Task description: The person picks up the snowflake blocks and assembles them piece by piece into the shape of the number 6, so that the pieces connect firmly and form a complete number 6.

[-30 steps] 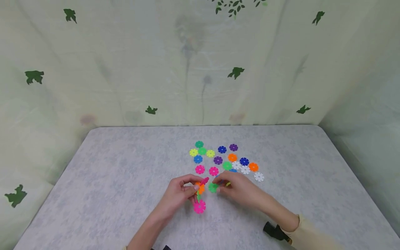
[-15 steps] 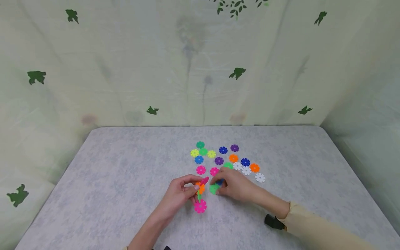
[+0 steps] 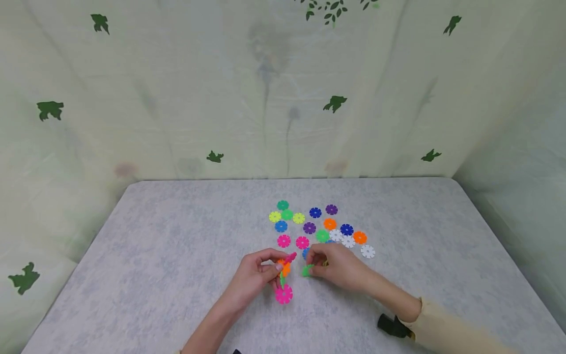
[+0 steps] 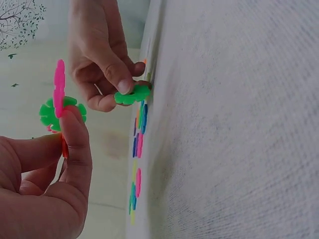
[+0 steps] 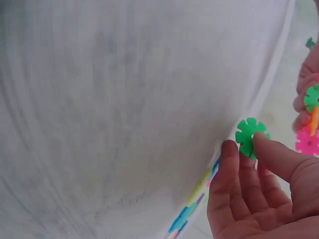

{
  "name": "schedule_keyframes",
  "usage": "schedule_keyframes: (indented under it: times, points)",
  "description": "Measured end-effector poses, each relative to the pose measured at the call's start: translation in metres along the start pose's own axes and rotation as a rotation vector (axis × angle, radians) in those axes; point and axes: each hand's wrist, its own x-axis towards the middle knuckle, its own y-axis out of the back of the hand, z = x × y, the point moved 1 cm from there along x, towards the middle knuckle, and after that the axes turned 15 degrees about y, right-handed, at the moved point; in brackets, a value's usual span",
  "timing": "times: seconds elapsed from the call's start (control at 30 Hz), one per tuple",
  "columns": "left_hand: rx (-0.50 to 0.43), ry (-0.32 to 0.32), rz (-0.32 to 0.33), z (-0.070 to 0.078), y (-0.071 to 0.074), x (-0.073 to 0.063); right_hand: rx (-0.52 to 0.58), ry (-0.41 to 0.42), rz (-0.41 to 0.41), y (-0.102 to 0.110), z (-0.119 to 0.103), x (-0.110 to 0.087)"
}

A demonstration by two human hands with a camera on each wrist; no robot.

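My left hand (image 3: 254, 275) pinches a small chain of joined snowflake discs. In it show an orange disc (image 3: 286, 268), a green disc (image 4: 50, 115) and a pink disc (image 3: 284, 294) hanging lowest; another pink disc (image 4: 59, 88) stands edge-on at the top. To the right, my right hand (image 3: 338, 265) pinches a loose green snowflake disc (image 5: 245, 137) between thumb and fingers. This disc is tilted, its notched rim sticking out toward the chain, with a gap between the two.
Several loose snowflake discs lie beyond the hands, among them a pink disc (image 3: 302, 242), a yellow disc (image 3: 298, 218), a purple disc (image 3: 331, 209) and a white disc (image 3: 368, 251). The grey table (image 3: 185, 231) ends at a printed curtain (image 3: 247, 98).
My right hand has picked up the green disc, which lay flat on the table before and is now tilted in its pinch. The left hand stays nearly still with the chain.
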Motion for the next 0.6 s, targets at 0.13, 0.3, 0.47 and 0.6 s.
schedule_keyframes:
  times: [0.13,0.3,0.47,0.6]
  points:
    - [0.005,-0.002,0.001,0.0,0.0,0.0,0.005,0.0,0.068,0.002,-0.004,-0.009]
    - [0.018,0.0,0.001,0.001,-0.002,0.001,0.091,-0.04,0.163,0.003,-0.007,-0.019]
    - [0.036,0.007,0.0,0.0,-0.004,0.001,0.234,-0.057,0.254,0.002,-0.015,-0.03]
    - [0.041,0.013,-0.008,-0.001,-0.006,0.0,0.225,-0.052,0.327,-0.001,-0.025,-0.035]
